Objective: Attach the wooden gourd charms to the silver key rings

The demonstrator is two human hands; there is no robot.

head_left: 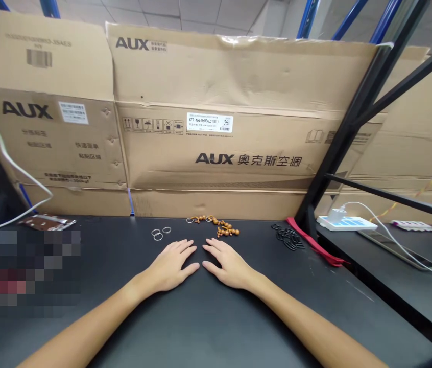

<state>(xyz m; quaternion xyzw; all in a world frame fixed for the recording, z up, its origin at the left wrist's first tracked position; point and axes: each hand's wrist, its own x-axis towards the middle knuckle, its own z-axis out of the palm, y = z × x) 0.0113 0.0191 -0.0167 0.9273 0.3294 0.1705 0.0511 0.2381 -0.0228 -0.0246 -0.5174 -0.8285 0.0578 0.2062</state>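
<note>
My left hand (pixel 175 263) lies flat on the black table (pixel 185 327), fingers stretched out and holding nothing. Opposite it, my right hand (pixel 225 260) rests palm down in the same way, with a small gap between the two. Just beyond the left fingers are several loose metal rings (pixel 158 236). Past the right fingertips lies a small pile of orange-brown beaded pendants (pixel 228 228). One more beaded piece with a metal ring (pixel 189 220) is to the left of that pile. Farther right sits a heap of black rings or loops (pixel 290 238). Neither hand touches any of these.
Tall cardboard boxes (pixel 216 76) form a wall behind the table. A black metal post (pixel 338 128) and a red strap (pixel 315 243) stand at the right. Beyond are a white power strip (pixel 346 223) and a phone-like slab (pixel 398 249). A brown packet (pixel 47 222) lies back left.
</note>
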